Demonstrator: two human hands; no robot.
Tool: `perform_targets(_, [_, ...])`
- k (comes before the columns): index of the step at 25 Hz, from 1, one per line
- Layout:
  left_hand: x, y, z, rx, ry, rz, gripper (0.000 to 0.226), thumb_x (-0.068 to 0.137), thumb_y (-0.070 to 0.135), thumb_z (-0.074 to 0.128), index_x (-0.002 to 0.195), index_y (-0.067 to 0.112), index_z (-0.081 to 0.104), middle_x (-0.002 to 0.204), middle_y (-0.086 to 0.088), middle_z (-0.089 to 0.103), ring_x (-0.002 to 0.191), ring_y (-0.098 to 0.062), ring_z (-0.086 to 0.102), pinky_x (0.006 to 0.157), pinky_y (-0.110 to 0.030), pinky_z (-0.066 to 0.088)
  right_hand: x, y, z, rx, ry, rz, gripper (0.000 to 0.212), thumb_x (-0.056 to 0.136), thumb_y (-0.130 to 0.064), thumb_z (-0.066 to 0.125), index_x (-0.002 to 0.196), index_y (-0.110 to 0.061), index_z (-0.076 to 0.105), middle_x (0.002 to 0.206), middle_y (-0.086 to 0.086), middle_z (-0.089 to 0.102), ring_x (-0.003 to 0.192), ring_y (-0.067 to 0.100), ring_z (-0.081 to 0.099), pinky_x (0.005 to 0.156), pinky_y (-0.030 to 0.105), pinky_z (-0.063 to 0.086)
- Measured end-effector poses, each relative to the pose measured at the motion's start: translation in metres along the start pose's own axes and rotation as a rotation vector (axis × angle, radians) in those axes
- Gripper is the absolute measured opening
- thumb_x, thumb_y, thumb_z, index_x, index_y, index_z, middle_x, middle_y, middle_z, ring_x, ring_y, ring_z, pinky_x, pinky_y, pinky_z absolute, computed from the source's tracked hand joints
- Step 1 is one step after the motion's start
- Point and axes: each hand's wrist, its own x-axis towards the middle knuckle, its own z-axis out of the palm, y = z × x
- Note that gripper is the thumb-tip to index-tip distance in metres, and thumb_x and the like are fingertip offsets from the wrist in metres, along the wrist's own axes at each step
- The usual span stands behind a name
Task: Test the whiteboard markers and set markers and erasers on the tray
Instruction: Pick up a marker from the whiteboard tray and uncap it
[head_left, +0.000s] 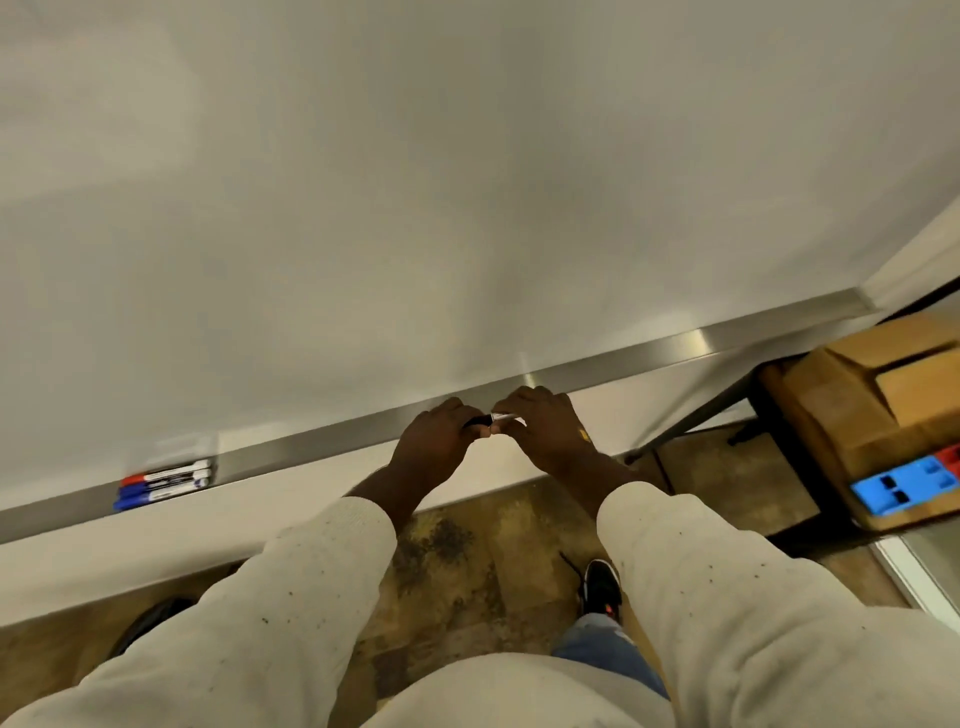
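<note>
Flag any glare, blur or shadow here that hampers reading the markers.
Head view: two bright glare patches on the metal tray; soft uneven shading across the whiteboard; the parked markers at left are smeared, labels unreadable; the held marker is small and mostly covered by the left hand and right hand.

Your whiteboard (467, 182) looks smooth, with a dull sheen. The tray (675, 345) under it is brushed metal that catches bright glints. The three markers (166, 483) at lower left and the marker (493, 418) you hold are smooth plastic. Your sleeves (291, 587) are matt knitted cloth. At right, the box (852, 410) is matt cardboard. The floor (467, 561) looks mottled and rough.
</note>
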Motion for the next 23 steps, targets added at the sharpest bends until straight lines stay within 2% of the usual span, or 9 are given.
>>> perform_targets(5, [-0.083,-0.067,-0.051,-0.016,-0.024,0.028,0.025,0.098,0.039,0.048,0.107,0.026,0.067,0.096,0.004,0.059,0.082,-0.019,0.059,0.071,-0.034,0.049,-0.027,-0.106,0.053,0.009,0.052,0.027,0.041,0.087,-0.055,0.05,0.113,-0.031,0.071,0.106,-0.004,0.069,0.105,0.02,0.058,0.087,0.037,0.033])
perform_targets(7, [-0.115,-0.085,-0.074,-0.034,-0.033,0.06,0.029,0.097,0.043,0.045,0.107,0.026,0.067,0.094,0.004,0.059,0.083,-0.018,0.059,0.072,-0.033,0.048,-0.035,-0.146,0.065,0.006,0.079,0.039,0.04,0.084,-0.055,0.051,0.108,-0.032,0.073,0.102,-0.005,0.069,0.104,0.021,0.058,0.084,0.036,0.031])
perform_targets(10, [-0.14,-0.099,-0.099,-0.026,-0.006,0.068,0.026,0.098,0.037,0.049,0.106,0.022,0.069,0.091,0.003,0.06,0.084,-0.018,0.057,0.071,-0.031,0.044,-0.037,-0.186,0.071,-0.019,0.12,0.015,0.038,0.084,-0.055,0.046,0.1,-0.034,0.073,0.094,-0.007,0.068,0.096,0.021,0.059,0.08,0.035,0.031])
perform_targets(17, [-0.165,-0.108,-0.131,-0.002,0.082,-0.017,0.025,0.098,0.034,0.05,0.101,0.019,0.071,0.091,-0.002,0.064,0.082,-0.021,0.058,0.07,-0.033,0.044,-0.025,-0.227,0.074,-0.088,0.195,-0.06,0.03,0.082,-0.045,0.05,0.089,-0.029,0.074,0.085,-0.005,0.069,0.089,0.023,0.059,0.08,0.038,0.033])
perform_targets(20, [-0.166,-0.11,-0.139,0.025,0.108,-0.015,0.026,0.098,0.033,0.049,0.1,0.017,0.07,0.088,-0.002,0.061,0.079,-0.023,0.058,0.068,-0.038,0.048,-0.019,-0.237,0.072,-0.089,0.222,-0.04,0.022,0.082,-0.04,0.056,0.086,-0.028,0.073,0.081,-0.007,0.067,0.087,0.02,0.057,0.078,0.035,0.027])
perform_targets(23, [-0.165,-0.106,-0.146,0.042,0.166,-0.017,0.024,0.098,0.031,0.051,0.1,0.017,0.069,0.087,-0.002,0.06,0.078,-0.023,0.058,0.066,-0.037,0.046,-0.012,-0.241,0.064,-0.083,0.256,-0.047,0.019,0.08,-0.037,0.057,0.083,-0.027,0.073,0.077,-0.007,0.066,0.084,0.019,0.056,0.078,0.034,0.025])
